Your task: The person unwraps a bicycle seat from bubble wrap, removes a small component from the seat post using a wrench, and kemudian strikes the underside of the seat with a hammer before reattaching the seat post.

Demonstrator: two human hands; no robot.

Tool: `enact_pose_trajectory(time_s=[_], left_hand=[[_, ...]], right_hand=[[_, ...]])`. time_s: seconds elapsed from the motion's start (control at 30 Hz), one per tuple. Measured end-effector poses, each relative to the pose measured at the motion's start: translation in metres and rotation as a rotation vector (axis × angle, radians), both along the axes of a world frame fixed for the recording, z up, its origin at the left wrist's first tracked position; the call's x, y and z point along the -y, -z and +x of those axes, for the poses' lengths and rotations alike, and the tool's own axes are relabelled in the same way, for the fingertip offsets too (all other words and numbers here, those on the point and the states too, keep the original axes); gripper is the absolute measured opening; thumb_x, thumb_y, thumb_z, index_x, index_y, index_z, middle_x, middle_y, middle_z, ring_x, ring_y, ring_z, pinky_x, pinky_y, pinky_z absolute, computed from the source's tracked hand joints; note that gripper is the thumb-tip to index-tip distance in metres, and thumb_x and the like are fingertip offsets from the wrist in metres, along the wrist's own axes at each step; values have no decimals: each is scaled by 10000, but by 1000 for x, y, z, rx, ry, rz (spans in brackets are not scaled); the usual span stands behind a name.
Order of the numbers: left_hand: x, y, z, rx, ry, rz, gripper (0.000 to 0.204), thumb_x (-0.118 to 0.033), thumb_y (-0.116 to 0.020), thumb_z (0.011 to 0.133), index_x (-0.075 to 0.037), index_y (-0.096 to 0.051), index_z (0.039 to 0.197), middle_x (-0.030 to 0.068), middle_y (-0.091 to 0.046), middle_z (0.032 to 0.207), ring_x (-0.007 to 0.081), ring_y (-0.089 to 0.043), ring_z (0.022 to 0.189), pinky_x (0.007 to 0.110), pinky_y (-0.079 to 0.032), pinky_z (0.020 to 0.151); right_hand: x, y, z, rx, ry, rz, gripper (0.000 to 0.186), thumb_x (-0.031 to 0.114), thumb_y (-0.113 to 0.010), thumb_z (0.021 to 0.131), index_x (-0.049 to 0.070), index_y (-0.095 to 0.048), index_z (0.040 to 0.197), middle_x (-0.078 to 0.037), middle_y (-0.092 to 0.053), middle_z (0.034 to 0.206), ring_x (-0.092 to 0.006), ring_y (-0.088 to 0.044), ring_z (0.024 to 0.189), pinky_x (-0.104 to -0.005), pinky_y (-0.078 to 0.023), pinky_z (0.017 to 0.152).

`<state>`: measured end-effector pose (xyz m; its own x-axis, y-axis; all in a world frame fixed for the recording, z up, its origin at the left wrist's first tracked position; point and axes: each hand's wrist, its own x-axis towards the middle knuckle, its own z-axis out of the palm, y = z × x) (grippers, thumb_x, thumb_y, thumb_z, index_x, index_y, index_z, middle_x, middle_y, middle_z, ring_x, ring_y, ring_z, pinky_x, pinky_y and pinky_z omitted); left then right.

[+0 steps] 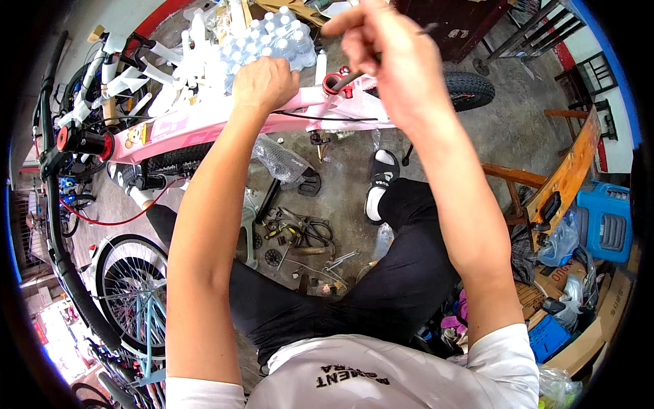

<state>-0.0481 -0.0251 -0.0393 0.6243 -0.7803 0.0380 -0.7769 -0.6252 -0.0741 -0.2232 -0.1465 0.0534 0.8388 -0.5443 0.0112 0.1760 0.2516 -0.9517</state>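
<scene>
A pink bicycle frame (184,127) stretches across in front of me, its black handlebar (53,204) on the left. My left hand (264,83) is closed over the frame's top tube, fingertips hidden behind it. At the seat tube is a red seat clamp (332,83). Just right of it, my right hand (398,65) pinches a thin dark rod (352,76), forefinger pointing left. The rod's lower end reaches the clamp's opening; whether it goes inside I cannot tell. Behind the right wrist shows the black rear tyre (470,91).
Shrink-wrapped bottles (272,37) stand beyond the frame. Hand tools (300,232) and bubble wrap (283,162) lie on the floor between my legs. At right are a wooden bench (569,170) and a blue plastic case (603,221). Another bicycle wheel (129,286) stands at left.
</scene>
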Motion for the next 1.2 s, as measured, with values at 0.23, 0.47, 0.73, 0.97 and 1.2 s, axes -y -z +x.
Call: enact_pose_trajectory(time_s=[0.23, 0.47, 0.73, 0.97, 1.2], left_hand=[[5, -4, -3, 11, 36, -6, 410, -354, -544, 914, -19, -776, 878, 237, -742, 898, 409, -737, 862, 490, -595, 795], [5, -7, -4, 14, 7, 37, 425, -364, -533, 927, -17, -775, 898, 243, -743, 926, 417, -737, 864, 490, -597, 800], [7, 1, 2, 20, 9, 22, 424, -421, -560, 929, -56, -775, 924, 260, -728, 885, 432, -724, 850, 516, -582, 797], [9, -1, -2, 27, -7, 26, 427, -428, -561, 933, -60, -776, 933, 243, -736, 890, 423, -727, 850, 515, -582, 793], [8, -1, -1, 52, 20, -8, 399, -367, -569, 902, -26, -771, 860, 248, -735, 853, 434, -732, 821, 504, -591, 785]], right_hand=[[14, -9, -18, 96, 97, 36, 580, 457, -422, 1089, -16, -660, 851, 2, -501, 574, -77, -414, 481, -225, -299, 464], [28, 9, 3, 96, 64, 107, 535, 457, -487, 1072, -3, -663, 862, 38, -463, 608, -64, -378, 497, -228, -285, 480], [52, 15, 13, 230, 203, 41, 592, 525, -431, 1076, 15, -636, 857, 48, -415, 559, -65, -344, 458, -243, -287, 467], [36, 78, 45, 12, -10, -48, 650, 592, -410, 1061, 44, -692, 856, 43, -487, 586, -55, -421, 493, -225, -321, 477], [54, 22, 5, 235, 140, -51, 608, 557, -355, 1089, 51, -636, 902, 58, -406, 556, -59, -376, 479, -242, -333, 492]])
